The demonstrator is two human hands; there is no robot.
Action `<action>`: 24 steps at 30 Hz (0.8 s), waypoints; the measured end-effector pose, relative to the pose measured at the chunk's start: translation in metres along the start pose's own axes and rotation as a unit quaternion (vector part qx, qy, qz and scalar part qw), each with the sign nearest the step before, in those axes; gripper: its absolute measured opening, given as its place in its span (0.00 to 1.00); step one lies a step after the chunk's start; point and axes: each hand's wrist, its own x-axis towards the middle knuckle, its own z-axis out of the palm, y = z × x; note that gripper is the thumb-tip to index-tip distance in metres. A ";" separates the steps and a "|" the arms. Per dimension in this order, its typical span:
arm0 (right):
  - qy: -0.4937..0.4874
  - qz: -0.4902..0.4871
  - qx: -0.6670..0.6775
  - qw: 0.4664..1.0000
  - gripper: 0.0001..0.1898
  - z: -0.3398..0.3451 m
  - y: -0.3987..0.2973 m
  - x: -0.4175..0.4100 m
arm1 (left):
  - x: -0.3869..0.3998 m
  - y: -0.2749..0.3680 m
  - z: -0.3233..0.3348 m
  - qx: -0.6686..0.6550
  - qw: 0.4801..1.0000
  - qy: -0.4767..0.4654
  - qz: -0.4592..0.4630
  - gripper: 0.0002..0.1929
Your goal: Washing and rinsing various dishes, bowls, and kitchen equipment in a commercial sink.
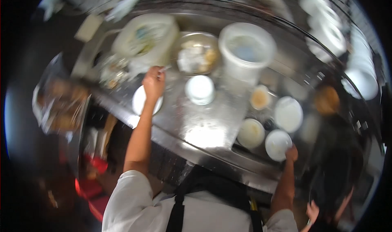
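Note:
My left hand (pixel 154 80) is closed around a small whitish thing, too blurred to name, above a white plate (pixel 139 101) near the steel counter's front edge. At the right, my right hand (pixel 292 153) grips the rim of a white bowl (pixel 278 145). Beside that bowl are a bowl with yellowish residue (pixel 251 133), a white oval dish (pixel 288 114) and a small dish with orange contents (pixel 260 98). A stack of white dishes (pixel 200 89) stands mid-counter.
Behind the stack are a whitish tub (pixel 168 42), a round metal bowl with pale pieces (pixel 196 56) and a white bucket (pixel 248 45). A clear bag of brownish items (pixel 62 102) lies left. Stacked white dishes (pixel 363 79) stand far right. Another person's hand (pixel 312 212) shows lower right.

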 end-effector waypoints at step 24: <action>-0.091 0.020 -0.008 0.996 0.18 0.031 -0.029 0.037 | -0.146 -0.190 -0.046 -0.384 0.716 0.007 -0.583 0.19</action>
